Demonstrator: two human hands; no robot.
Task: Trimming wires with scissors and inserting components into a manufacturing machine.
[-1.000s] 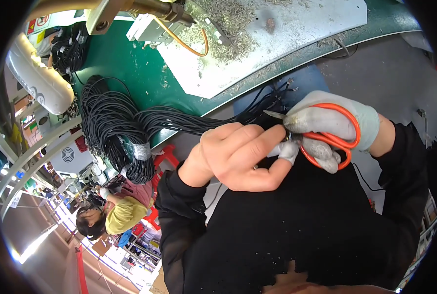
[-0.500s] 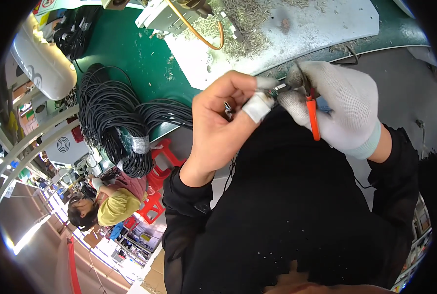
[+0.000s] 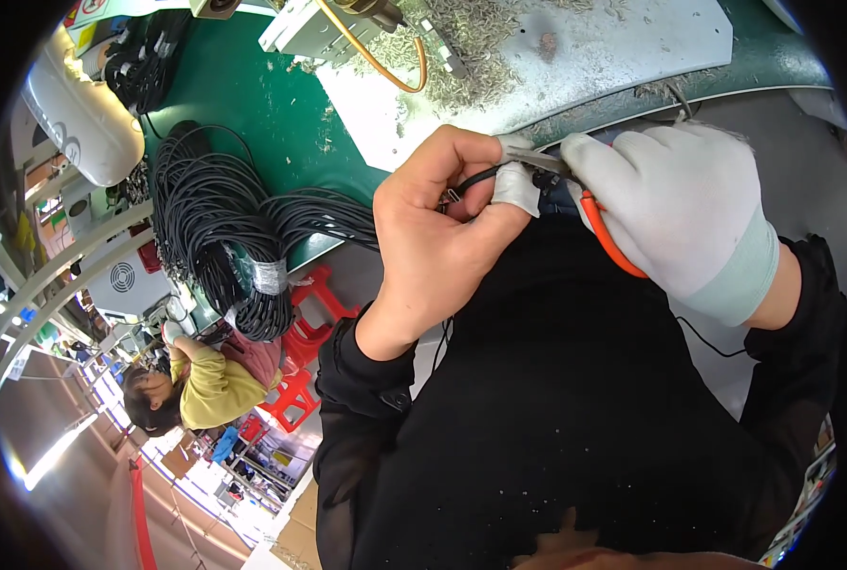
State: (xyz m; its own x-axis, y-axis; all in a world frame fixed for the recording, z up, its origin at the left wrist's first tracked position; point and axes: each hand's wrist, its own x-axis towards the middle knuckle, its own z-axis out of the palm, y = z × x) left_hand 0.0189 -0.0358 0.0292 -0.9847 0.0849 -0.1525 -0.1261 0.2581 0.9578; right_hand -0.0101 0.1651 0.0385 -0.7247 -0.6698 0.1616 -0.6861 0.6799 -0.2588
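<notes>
I see my bare left hand (image 3: 442,237) pinching the black cable end (image 3: 473,179) between taped fingertips. Just beside, my gloved right hand (image 3: 680,209) grips orange-handled scissors (image 3: 606,237), blades touching the cable.

A green bench (image 3: 252,114) carries coiled black cable (image 3: 214,228) and a littered white sheet (image 3: 613,47).

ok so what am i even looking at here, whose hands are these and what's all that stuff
This is one view from a fisheye camera worn on a person's head, looking down at their own two hands, so edges bend. The bare left hand, with a white-taped fingertip, pinches a thin black cable. The right hand, in a white glove, holds orange-handled scissors at the cable's end. Beyond lies a green workbench with a big coil of black cable and a white sheet strewn with small clippings.
</notes>
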